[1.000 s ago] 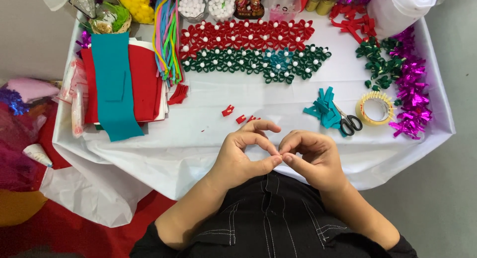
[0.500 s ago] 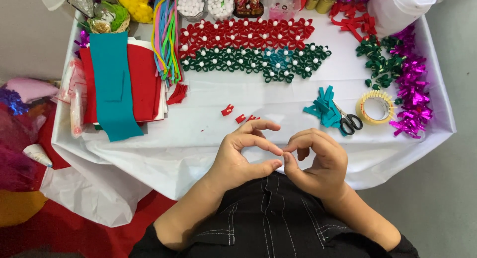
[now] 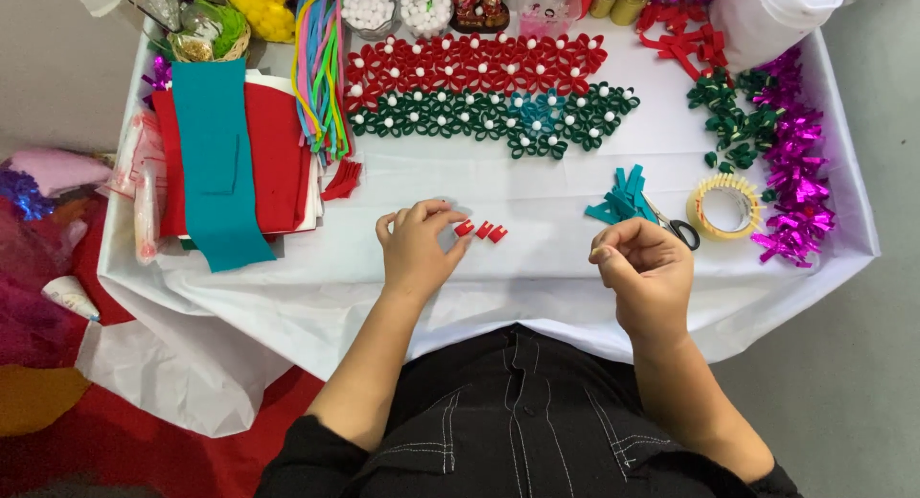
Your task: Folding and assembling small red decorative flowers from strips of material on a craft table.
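White pompoms in clear bowl, left hand at red felt pieces.

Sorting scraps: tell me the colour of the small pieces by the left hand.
Red, in the head view: small pieces at the left hand.

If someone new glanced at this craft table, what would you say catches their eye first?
Probably the rows of red felt flowers and green felt flowers with white centres, across the far middle of the white table. Next, the left hand at three small red pieces near the front, the right hand curled beside it. Red felt sheets under a teal strip fill the left side.
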